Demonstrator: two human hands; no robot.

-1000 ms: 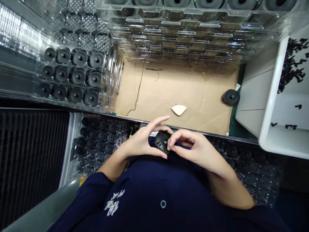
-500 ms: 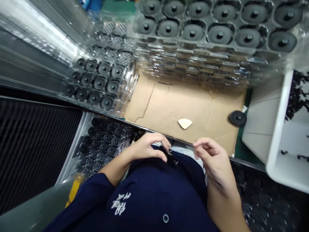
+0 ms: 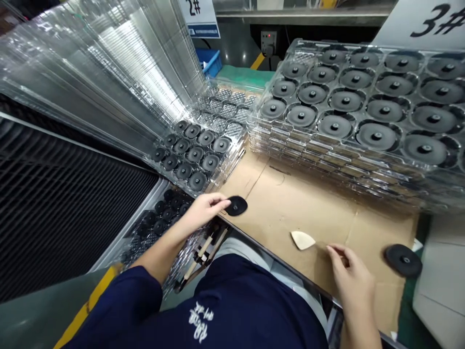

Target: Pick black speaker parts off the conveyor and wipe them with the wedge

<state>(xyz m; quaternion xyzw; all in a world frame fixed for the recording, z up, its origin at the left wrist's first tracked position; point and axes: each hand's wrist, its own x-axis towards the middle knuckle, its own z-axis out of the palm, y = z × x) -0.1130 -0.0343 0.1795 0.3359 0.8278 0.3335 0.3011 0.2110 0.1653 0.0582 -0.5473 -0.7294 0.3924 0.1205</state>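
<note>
1. Black and round, a small disc part (image 3: 236, 206) sits pinched at its edge between the thumb and fingertips of my left hand (image 3: 203, 209), held flat just over the near left corner of the cardboard sheet (image 3: 290, 203) that covers the bench.
2. That grip by the rim keeps the raised hub in the disc's middle facing up, the same way up as the discs already seated in trays.
3. My right hand (image 3: 350, 278) rests low over the near right part of the cardboard, fingers loosely curled and holding nothing.
4. Its fingertips are near a pale, rounded-triangle pick (image 3: 302, 239) lying flat on the cardboard; I cannot tell whether they touch it.
5. One loose black disc (image 3: 403, 260) lies at the cardboard's right edge.
6. Beyond the cardboard's far left corner, a clear plastic tray (image 3: 198, 155) is partly filled with matching discs.
7. Along the far right side of the cardboard stands a stack of clear trays (image 3: 327, 150), its top tray full.
</note>
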